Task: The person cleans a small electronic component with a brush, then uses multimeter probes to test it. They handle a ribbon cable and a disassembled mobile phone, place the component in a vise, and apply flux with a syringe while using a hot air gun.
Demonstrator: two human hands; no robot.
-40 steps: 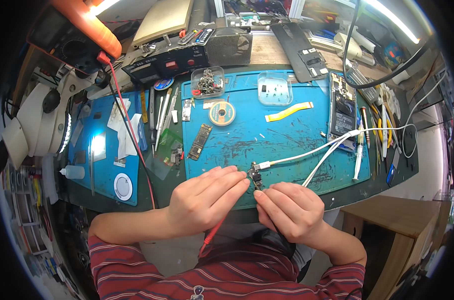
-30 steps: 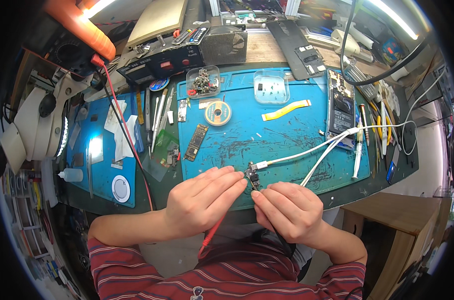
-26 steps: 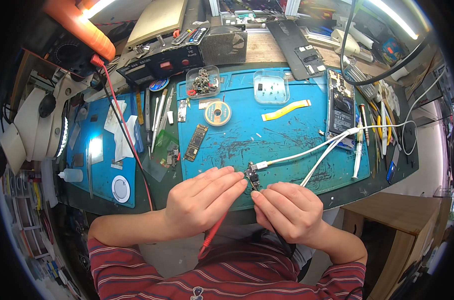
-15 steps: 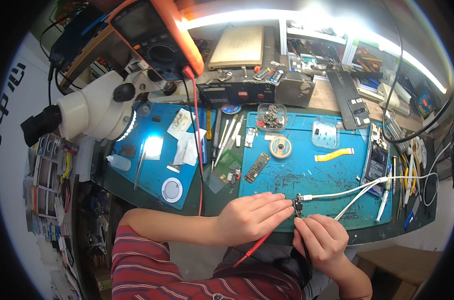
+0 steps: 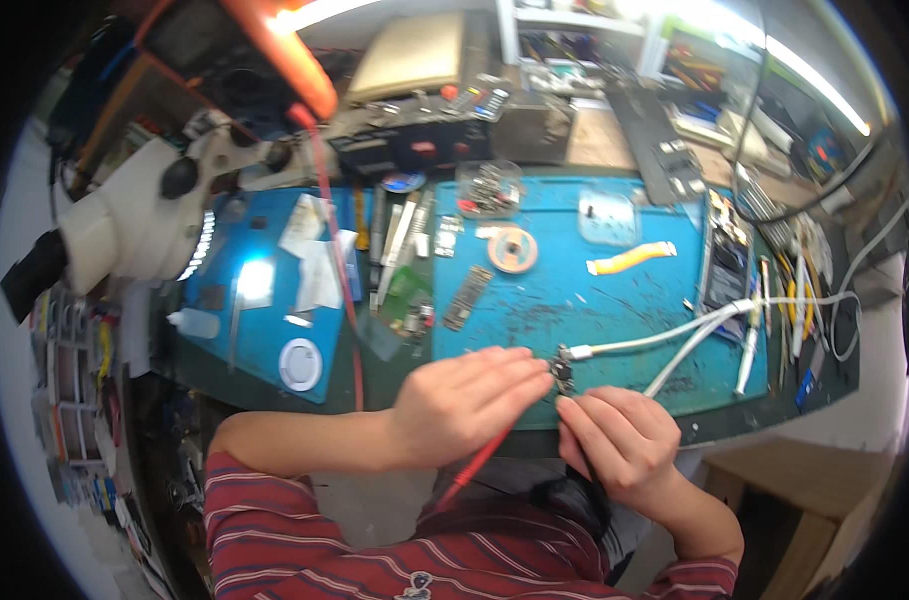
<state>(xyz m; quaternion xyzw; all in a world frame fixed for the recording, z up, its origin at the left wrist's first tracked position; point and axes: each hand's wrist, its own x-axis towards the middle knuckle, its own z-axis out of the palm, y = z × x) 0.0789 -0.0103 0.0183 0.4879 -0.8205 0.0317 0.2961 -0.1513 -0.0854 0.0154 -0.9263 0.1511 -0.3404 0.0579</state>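
Note:
My left hand [image 5: 469, 400] holds a red probe [image 5: 474, 465] whose tip meets a small dark connector part [image 5: 562, 372] at the near edge of the blue work mat [image 5: 574, 300]. My right hand [image 5: 614, 440] pinches a black probe [image 5: 589, 480] against the same part from the right. A white cable [image 5: 654, 340] runs from that part to the right across the mat. The red lead [image 5: 339, 290] climbs to an orange multimeter [image 5: 244, 60] at the top left.
A white microscope [image 5: 134, 225] with a lit ring light stands at the left. On the mat lie a solder spool [image 5: 512, 248], a small green board [image 5: 406, 305], a narrow circuit strip [image 5: 467, 297], tweezers [image 5: 394, 240], a clear parts box [image 5: 489, 188] and a phone [image 5: 726, 262].
The view has swung left and down, so the microscope and the multimeter now fill the upper left. Both hands have stayed together on the small part with the probes.

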